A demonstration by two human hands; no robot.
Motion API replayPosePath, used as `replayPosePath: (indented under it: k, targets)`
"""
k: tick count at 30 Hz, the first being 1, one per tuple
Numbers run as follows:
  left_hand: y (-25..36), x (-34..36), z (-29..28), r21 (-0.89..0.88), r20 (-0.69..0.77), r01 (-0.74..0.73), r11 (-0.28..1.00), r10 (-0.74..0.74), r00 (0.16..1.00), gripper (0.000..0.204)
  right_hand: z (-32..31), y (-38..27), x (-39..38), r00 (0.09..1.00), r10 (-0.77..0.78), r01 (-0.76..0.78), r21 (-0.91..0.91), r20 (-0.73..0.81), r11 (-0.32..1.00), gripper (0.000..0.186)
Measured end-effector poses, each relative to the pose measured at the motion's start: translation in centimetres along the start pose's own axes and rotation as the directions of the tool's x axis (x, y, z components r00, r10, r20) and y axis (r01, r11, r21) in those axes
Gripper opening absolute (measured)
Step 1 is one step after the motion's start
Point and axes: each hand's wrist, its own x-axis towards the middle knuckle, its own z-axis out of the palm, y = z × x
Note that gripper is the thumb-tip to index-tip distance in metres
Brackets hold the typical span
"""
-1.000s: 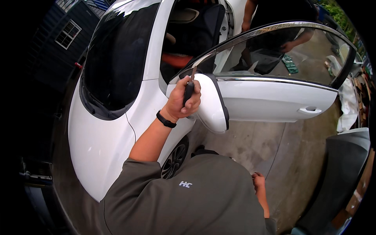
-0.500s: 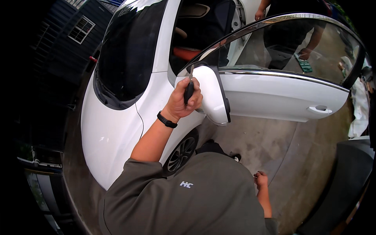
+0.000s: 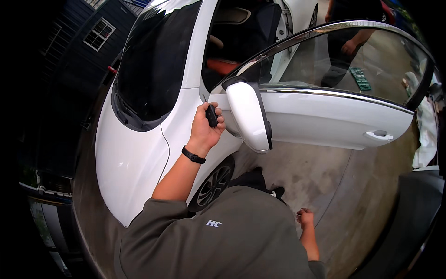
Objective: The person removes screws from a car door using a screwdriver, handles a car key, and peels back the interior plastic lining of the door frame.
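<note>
Our left hand (image 3: 203, 131) is wrapped around a black car key fob (image 3: 212, 116), fingers curled along its right side; the fob's long axis points mostly away from us, its far end leaning slightly left. The white wing mirror (image 3: 246, 111) lies just right of this nearer hand. Our right hand (image 3: 305, 217) hangs well apart, low on the right, curled; we cannot tell whether it pinches anything.

Over on the left I see a dark building (image 3: 69, 58) with a white window (image 3: 99, 34), and a little red thing (image 3: 111, 69) near it. On the right, another person (image 3: 353, 13) in dark clothes stands near a green case (image 3: 360, 79) on the gray ground (image 3: 320, 169). A crumpled white sheet (image 3: 425, 135) is next to a big dark curved piece (image 3: 413, 214).
</note>
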Motion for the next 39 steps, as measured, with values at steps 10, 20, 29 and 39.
replayPosePath:
  k: [10, 20, 29, 39]
  targets:
    - [1.0, 2.2, 7.2, 0.260, 0.316, -0.255, 0.931, 0.168, 0.934, 0.039, 1.9, -4.2, -1.3, 0.995, -0.059, 0.061, 0.033, -0.079, 0.998, 0.040]
    - [0.0, 7.4, 11.3, 0.297, 0.807, -0.669, 0.681, 0.195, 0.558, 0.046, 0.3, -5.1, -5.9, 0.950, -0.033, 0.073, 0.119, -0.310, 0.990, 0.041]
    - [-1.1, 6.5, 16.7, 0.285, 0.957, -0.871, 0.401, -0.062, 0.285, 0.026, 0.2, 0.0, -7.0, 0.914, 0.083, 0.026, 0.262, -0.397, 0.965, 0.040]
    - [-10.3, 1.0, 29.1, 0.186, 0.888, -0.960, 0.210, -0.454, 0.072, 0.025, -9.3, -4.0, -2.1, 0.877, -0.113, 0.245, 0.231, -0.468, 0.942, 0.038]
